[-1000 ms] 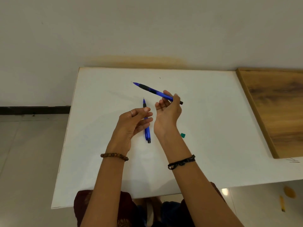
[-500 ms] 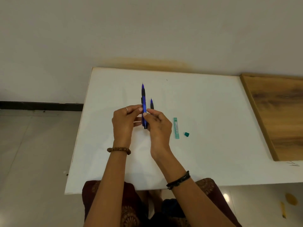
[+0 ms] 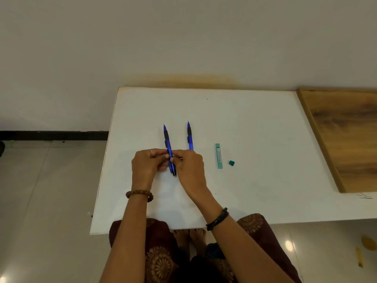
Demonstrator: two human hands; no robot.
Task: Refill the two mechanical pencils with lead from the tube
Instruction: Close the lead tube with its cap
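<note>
We have both hands meeting over the middle of the white table (image 3: 255,123). Our left hand (image 3: 145,166) and our right hand (image 3: 189,166) each pinch the same blue pencil (image 3: 168,144) from either side, fingertips curled in on its barrel just above the dark cap end, which pokes out below our fingers. Its tip points away from us toward the wall, the black grip near that far end.

The second blue pencil (image 3: 190,137) lies on the table just to the right of the first, roughly parallel to it, tip also pointing away; its lower end is hidden behind our right hand, so we cannot tell whether the hand touches it.

Further right the green lead tube (image 3: 218,156) lies flat, lengthways like the pencils and apart from them. Its small green cap (image 3: 231,163) sits just beside the tube's near end, off the tube.

A wooden board (image 3: 346,139) lies along the table's right edge
</note>
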